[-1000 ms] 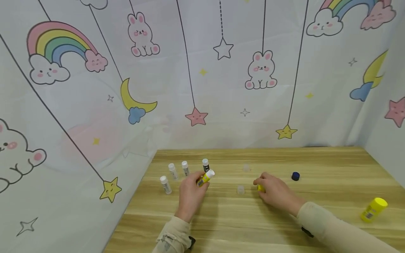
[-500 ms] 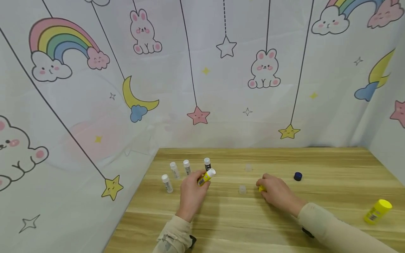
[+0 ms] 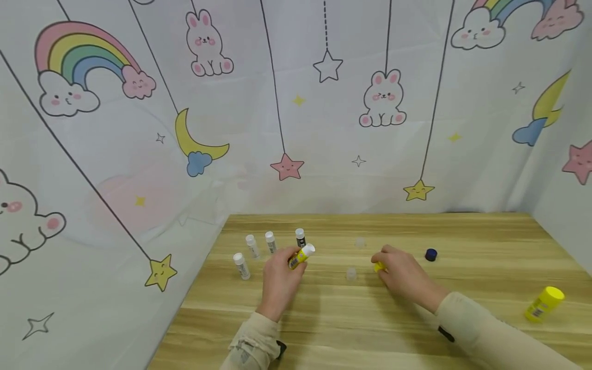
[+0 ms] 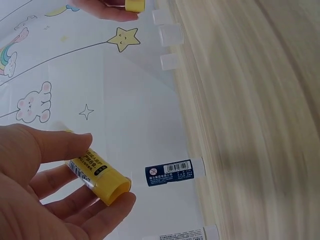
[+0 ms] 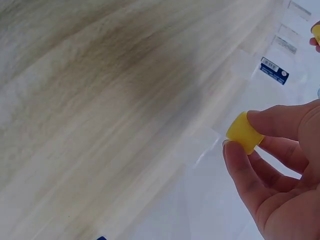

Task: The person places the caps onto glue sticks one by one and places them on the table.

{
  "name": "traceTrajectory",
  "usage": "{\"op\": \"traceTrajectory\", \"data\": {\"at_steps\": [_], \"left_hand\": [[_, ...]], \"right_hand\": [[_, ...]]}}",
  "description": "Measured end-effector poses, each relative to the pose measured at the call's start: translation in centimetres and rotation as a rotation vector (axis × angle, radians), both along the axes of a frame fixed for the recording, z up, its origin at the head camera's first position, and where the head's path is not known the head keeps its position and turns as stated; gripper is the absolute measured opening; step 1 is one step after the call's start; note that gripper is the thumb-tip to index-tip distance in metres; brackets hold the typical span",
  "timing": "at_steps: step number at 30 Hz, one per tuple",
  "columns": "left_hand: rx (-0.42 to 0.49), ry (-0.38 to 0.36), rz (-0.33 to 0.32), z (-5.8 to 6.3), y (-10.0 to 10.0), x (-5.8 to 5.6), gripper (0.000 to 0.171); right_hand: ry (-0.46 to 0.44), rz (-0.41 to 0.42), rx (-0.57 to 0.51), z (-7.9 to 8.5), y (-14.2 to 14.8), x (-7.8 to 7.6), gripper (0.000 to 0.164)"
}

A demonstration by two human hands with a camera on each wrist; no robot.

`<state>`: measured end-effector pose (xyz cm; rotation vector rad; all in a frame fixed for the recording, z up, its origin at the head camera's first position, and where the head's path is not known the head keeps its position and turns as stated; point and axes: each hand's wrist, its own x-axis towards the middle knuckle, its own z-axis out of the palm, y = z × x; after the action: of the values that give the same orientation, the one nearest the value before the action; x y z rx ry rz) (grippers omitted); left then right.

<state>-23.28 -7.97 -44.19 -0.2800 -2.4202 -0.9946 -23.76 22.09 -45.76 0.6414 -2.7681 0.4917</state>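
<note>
My left hand (image 3: 281, 280) grips a yellow glue stick (image 3: 298, 258) with a white end, held tilted above the table. The left wrist view shows its printed label and the yellow end of the glue stick (image 4: 95, 170) between thumb and fingers. Over the middle of the table, my right hand (image 3: 402, 272) pinches a yellow cap (image 5: 244, 133) between thumb and fingertips. In the head view the fingers hide most of that cap. Just behind the left hand stands a dark-labelled glue stick (image 3: 300, 238) with a white top.
Several white glue sticks, one of them at the front (image 3: 241, 265), stand on the left. Two translucent caps, a near cap (image 3: 351, 274) and a far cap (image 3: 360, 242), lie mid-table. A navy cap (image 3: 431, 255) and a large yellow glue stick (image 3: 544, 304) are at the right.
My right hand has risen slightly with the yellow cap. The left hand keeps its hold on the yellow glue stick, nearly still. The head view shifts a little.
</note>
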Motion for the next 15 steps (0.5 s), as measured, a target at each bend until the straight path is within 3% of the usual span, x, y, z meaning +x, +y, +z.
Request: {"op": "traceTrajectory", "data": {"at_steps": [15], "left_hand": [[-0.006,0.002,-0.02,-0.4,0.1,-0.2,0.029]], "right_hand": [[0.068,0.019,-0.042,1.1,-0.8,0.0,0.025]]}}
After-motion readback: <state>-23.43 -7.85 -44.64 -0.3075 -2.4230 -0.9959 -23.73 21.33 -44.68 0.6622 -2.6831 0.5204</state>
